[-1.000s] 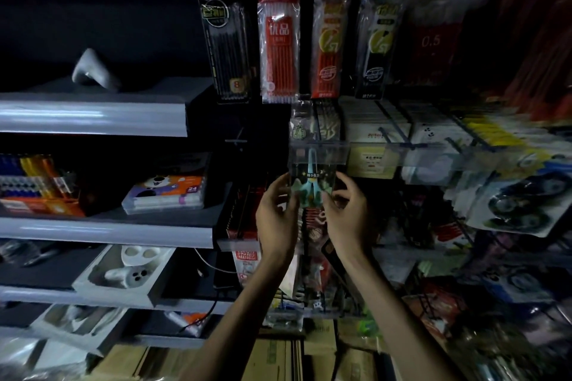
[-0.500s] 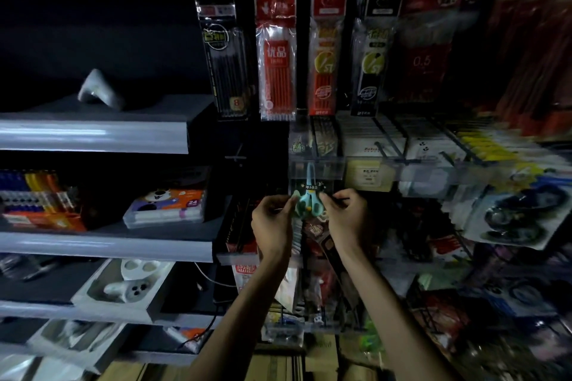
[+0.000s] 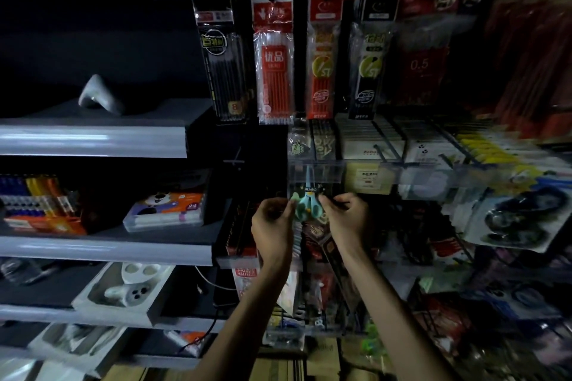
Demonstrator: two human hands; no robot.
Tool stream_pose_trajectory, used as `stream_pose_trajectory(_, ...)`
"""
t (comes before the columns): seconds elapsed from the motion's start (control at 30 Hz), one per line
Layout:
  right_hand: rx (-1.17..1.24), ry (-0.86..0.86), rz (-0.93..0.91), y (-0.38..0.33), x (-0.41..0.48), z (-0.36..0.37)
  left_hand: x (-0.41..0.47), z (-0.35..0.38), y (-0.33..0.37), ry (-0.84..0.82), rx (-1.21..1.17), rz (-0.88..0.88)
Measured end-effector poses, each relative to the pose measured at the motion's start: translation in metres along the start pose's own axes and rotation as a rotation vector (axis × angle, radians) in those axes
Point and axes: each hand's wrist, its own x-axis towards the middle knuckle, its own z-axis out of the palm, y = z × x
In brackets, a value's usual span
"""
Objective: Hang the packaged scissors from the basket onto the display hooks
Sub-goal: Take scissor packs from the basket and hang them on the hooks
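Dim shelves [image 3: 93, 141] — both hands [image 3: 272, 226] pinch packaged scissors [image 3: 308, 209].

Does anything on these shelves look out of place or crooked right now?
A pale curved gadget lies loose and unpackaged on the top grey shelf. The scissors pack, pinched between left hand and right hand, looks upright.

Arms raised; left hand [image 3: 272, 227], right hand [image 3: 349, 221] close together, each pinching scissors pack [image 3: 307, 209] side.

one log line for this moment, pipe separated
step: hanging | left hand: pinches packaged scissors, left edge | right hand: pinches right edge | pack: upright, top behind clear rail | on hook: cannot tell
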Motion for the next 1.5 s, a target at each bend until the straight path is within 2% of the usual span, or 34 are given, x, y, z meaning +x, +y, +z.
stream_pose_trajectory(0.3,0.043,-0.029,-0.018,-0.002,-0.006,-0.008,-0.013,-0.006,-0.004,-0.026,0.121,0.083)
stream_pose_trajectory(0.53,0.182,0.005,0.005,0.004,-0.018,-0.031,-0.035,-0.022,0.002,-0.076,0.197,0.164)
stream_pose_trajectory(0.73,0.374,-0.004,0.130,0.007,-0.030,-0.037,-0.094,-0.040,0.027,-0.331,0.071,0.132)
stream_pose_trajectory(0.87,0.369,0.011,0.090,-0.001,-0.037,-0.043,-0.113,-0.046,0.033,-0.431,0.153,0.206)
stream_pose_trajectory(0.97,0.397,-0.006,0.092,-0.004,-0.046,-0.045,-0.119,-0.050,0.031,-0.431,0.231,0.259)
stream_pose_trajectory(1.1,0.445,-0.061,0.181,-0.004,-0.052,-0.048,-0.120,-0.059,0.031,-0.400,0.208,0.195)
stream_pose_trajectory(1.23,0.480,-0.245,0.304,-0.009,-0.058,-0.064,-0.114,-0.065,0.035,-0.371,0.113,0.106)
stream_pose_trajectory(1.3,0.502,-0.348,0.294,-0.011,-0.063,-0.078,-0.110,-0.069,0.033,-0.366,0.074,0.070)
stream_pose_trajectory(1.4,0.362,-0.470,0.177,-0.005,-0.068,-0.093,-0.104,-0.075,0.032,-0.353,0.017,0.022)
stream_pose_trajectory(1.5,0.373,-0.505,0.107,-0.007,-0.076,-0.103,-0.098,-0.079,0.032,-0.360,-0.035,-0.036)
